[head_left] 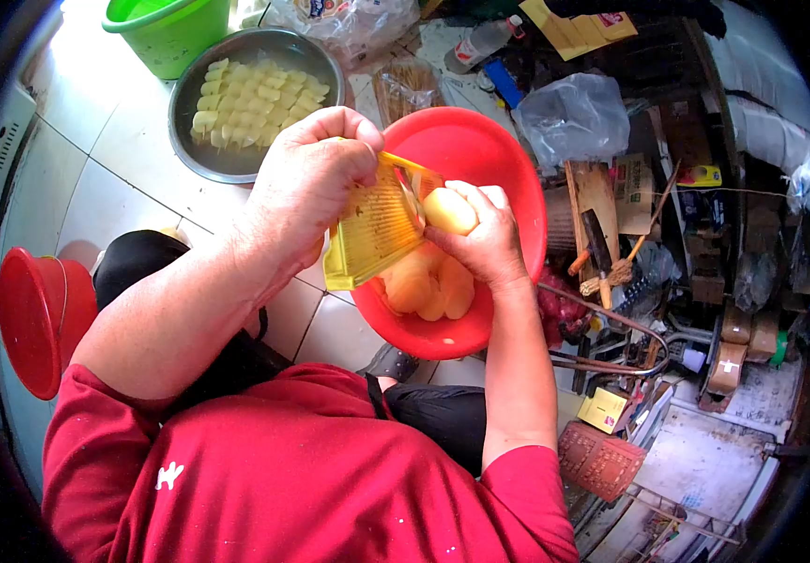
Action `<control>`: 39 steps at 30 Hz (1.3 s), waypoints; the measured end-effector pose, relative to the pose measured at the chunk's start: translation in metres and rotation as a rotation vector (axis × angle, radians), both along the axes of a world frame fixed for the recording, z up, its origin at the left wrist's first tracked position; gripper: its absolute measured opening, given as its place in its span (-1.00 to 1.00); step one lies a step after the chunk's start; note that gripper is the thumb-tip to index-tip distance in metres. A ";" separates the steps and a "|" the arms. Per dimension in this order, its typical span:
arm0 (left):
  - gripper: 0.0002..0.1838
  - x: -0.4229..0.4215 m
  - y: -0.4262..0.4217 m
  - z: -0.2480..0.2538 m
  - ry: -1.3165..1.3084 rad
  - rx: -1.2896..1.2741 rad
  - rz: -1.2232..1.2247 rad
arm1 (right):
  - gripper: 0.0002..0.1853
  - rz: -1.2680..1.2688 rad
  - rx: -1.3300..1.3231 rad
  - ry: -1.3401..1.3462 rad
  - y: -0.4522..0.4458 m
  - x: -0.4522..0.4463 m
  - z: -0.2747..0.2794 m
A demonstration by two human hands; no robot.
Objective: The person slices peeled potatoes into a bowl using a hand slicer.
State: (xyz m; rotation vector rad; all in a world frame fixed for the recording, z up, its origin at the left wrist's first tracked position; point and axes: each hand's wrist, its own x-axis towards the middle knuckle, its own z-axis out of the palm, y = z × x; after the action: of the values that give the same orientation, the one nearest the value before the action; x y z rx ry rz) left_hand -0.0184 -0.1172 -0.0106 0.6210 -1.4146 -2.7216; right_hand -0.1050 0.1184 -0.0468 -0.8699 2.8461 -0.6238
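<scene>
Near the centre of the frame, the left hand (325, 164) gripped the upper end of a yellow plastic slicer (372, 230), its fingers curled over and the thumb pressed in close. The slicer was tilted, its ribbed face towards the camera and its lower end slanting down to the left. Just right of it, the right hand (488, 230) held a peeled potato (452, 211), the thumb below and the fingers bent around the far side. The potato was right beside the slicer's right-hand edge; whether the two touched could not be told.

Both hands were above a red plastic basin (443, 141), right of centre, where more peeled potatoes (412, 286) lay bunched together, partly hidden by the slicer. In the upper left, a round metal bowl (178, 136) stood on the white tile floor (133, 202), holding rows of pale slices (255, 103) that overlapped one another. A green bucket (166, 38) stood just beyond it at the top edge. Between bowl and basin, at the upper centre, lay a bundle of thin sticks (400, 89), with a clear bottle (485, 45) to its right and a clear plastic bag (574, 117) farther right. At the left edge was a red bucket (34, 324), tipped towards the camera.
</scene>
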 end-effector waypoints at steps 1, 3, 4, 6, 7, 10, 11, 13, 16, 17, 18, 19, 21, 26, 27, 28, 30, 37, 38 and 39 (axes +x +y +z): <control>-0.80 0.000 0.000 0.000 0.005 -0.004 0.002 | -0.31 -0.001 0.000 -0.001 -0.001 0.001 0.000; -0.80 0.000 0.000 -0.001 0.011 -0.008 0.004 | -0.31 -0.020 -0.075 -0.009 -0.003 0.002 0.000; -0.80 0.000 0.001 -0.001 0.014 0.008 0.007 | -0.31 -0.020 -0.075 -0.009 -0.003 0.002 0.000; -0.80 0.000 0.001 -0.002 0.016 0.024 0.009 | -0.31 -0.043 -0.060 -0.032 -0.004 0.002 0.000; -0.80 0.000 0.001 -0.001 0.017 0.021 0.009 | -0.31 -0.042 -0.060 -0.032 -0.004 0.003 -0.001; -0.80 -0.001 0.000 -0.001 0.015 0.024 0.003 | -0.35 -0.114 -0.080 -0.045 -0.006 0.005 -0.006; -0.80 0.000 0.000 -0.001 0.011 0.029 -0.003 | -0.36 -0.158 -0.081 -0.058 -0.007 0.005 -0.009; -0.79 0.001 0.001 0.000 0.002 0.032 0.000 | -0.38 -0.200 -0.083 -0.072 -0.008 0.004 -0.012; -0.79 0.001 0.002 -0.002 0.008 0.035 -0.001 | -0.41 -0.253 -0.131 -0.147 -0.006 0.001 -0.017; -0.79 0.002 0.001 -0.002 0.021 0.033 -0.004 | -0.40 -0.242 -0.140 -0.163 -0.004 -0.001 -0.021; -0.79 0.002 0.002 -0.002 0.021 0.034 -0.002 | -0.39 -0.232 -0.148 -0.179 -0.004 -0.002 -0.021; -0.79 0.002 0.002 -0.001 0.026 0.019 -0.009 | -0.39 -0.229 -0.148 -0.179 -0.005 -0.001 -0.020; -0.79 0.003 0.002 0.000 0.031 0.004 -0.015 | -0.39 -0.288 -0.106 -0.134 -0.008 0.002 -0.016; -0.79 0.003 0.003 0.001 0.047 0.010 -0.026 | -0.40 -0.236 0.015 0.003 -0.016 0.012 0.005; -0.79 0.003 0.003 0.001 0.047 0.010 -0.026 | -0.40 -0.209 0.056 0.011 -0.016 0.012 0.008; -0.79 0.004 0.003 0.002 0.040 -0.002 -0.023 | -0.40 -0.209 0.057 0.011 -0.015 0.012 0.008; -0.79 0.004 0.003 0.002 0.034 -0.014 -0.021 | -0.39 -0.108 0.041 0.082 -0.014 0.011 0.010; -0.80 0.005 0.004 0.001 0.037 -0.009 -0.023 | -0.39 -0.080 -0.041 0.086 -0.017 0.014 0.015; -0.80 0.005 0.004 0.001 0.043 0.000 -0.023 | -0.38 -0.078 -0.054 0.071 -0.017 0.015 0.016; -0.80 0.005 0.004 0.001 0.043 -0.001 -0.023 | -0.37 -0.076 -0.067 0.055 -0.018 0.016 0.017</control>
State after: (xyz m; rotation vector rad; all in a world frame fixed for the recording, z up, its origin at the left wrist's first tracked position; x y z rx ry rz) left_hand -0.0136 -0.1127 -0.0100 0.5463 -1.4220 -2.7344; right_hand -0.0893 0.1008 -0.0297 -0.8036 2.9358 -0.7183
